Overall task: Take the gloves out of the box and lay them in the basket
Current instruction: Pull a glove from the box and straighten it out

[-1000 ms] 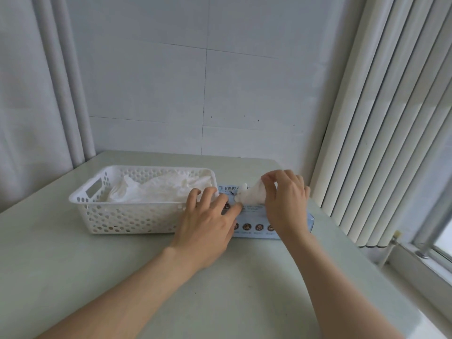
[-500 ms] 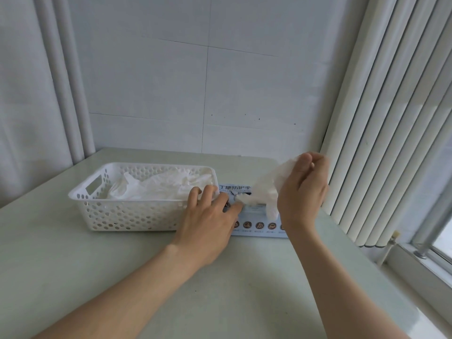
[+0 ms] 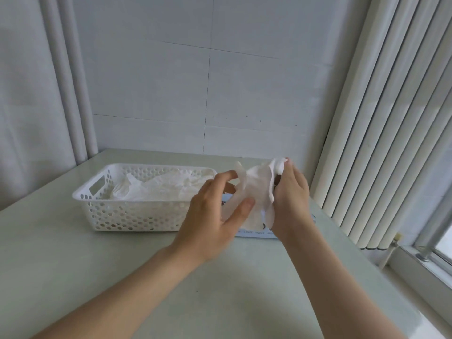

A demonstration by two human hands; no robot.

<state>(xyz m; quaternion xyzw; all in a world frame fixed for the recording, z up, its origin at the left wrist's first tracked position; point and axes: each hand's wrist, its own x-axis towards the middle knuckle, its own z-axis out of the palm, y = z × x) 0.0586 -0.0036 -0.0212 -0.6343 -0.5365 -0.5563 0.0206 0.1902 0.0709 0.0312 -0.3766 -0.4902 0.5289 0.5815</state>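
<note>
The right hand (image 3: 291, 199) pinches the top edge of a white glove (image 3: 259, 189), held in the air just above the box (image 3: 254, 232). The left hand (image 3: 212, 216), at 9 o'clock of the glove, grips its lower part between thumb and fingers. On the tabletop (image 3: 122, 277), at the box's 9 o'clock, the basket (image 3: 127, 216) holds more gloves (image 3: 166, 189).

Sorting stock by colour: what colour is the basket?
The basket is white, dotted with round holes; head view.

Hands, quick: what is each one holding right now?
Left hand: thumb and fingers pinch the glove low down.
Right hand: pinches the same glove's top edge.
</note>
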